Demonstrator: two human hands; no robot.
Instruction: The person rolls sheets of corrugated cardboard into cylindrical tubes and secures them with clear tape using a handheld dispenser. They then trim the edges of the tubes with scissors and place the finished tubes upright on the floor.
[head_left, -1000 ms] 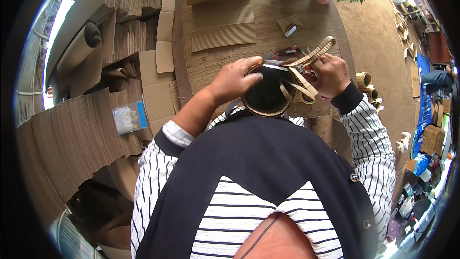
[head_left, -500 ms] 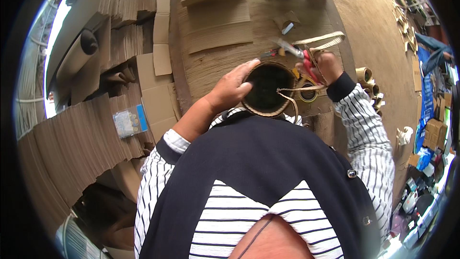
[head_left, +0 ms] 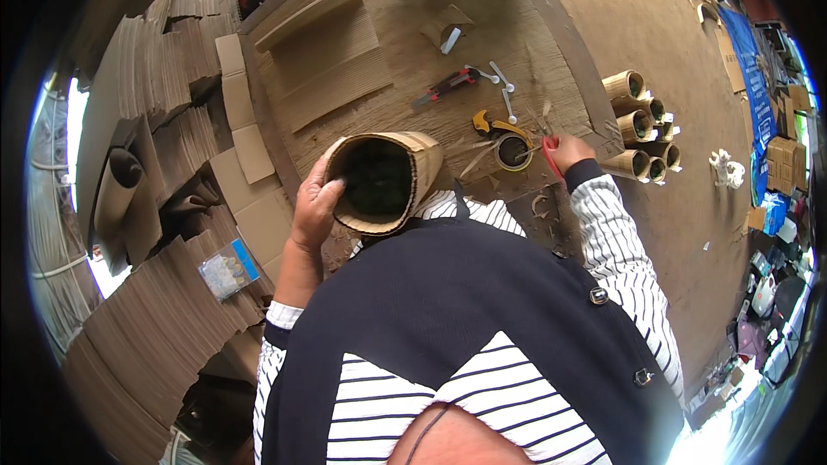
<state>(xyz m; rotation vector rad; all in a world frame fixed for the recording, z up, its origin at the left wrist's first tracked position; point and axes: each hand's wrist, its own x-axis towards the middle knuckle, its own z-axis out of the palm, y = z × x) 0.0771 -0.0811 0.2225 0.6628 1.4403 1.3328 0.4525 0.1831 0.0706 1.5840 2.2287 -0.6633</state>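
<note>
My left hand (head_left: 315,205) grips a wide, brown cardboard tube (head_left: 427,159) by its rim, the thumb hooked inside. The tube is tilted with its open mouth toward me, and the inside looks dark green. To the right, my right hand (head_left: 570,153) is closed around the red handles of a pair of scissors (head_left: 550,158). The scissor blades are hard to make out. Just left of the scissors stands a small round container (head_left: 514,152) with a yellowish rim and dark contents. Pale strips and scraps (head_left: 479,158) lie around it.
On the wooden table (head_left: 405,43) lie a red and black utility knife (head_left: 448,86), a yellow tool (head_left: 495,123), white spoon-like pieces (head_left: 508,86) and corrugated cardboard (head_left: 332,60). Rolled tubes (head_left: 636,125) are stacked at right. Cardboard stacks (head_left: 164,293) rise on my left.
My left hand and the tube have moved left, and the tube has tilted. My right hand has come down beside the round container. The loose strip at the tube's rim no longer shows there.
</note>
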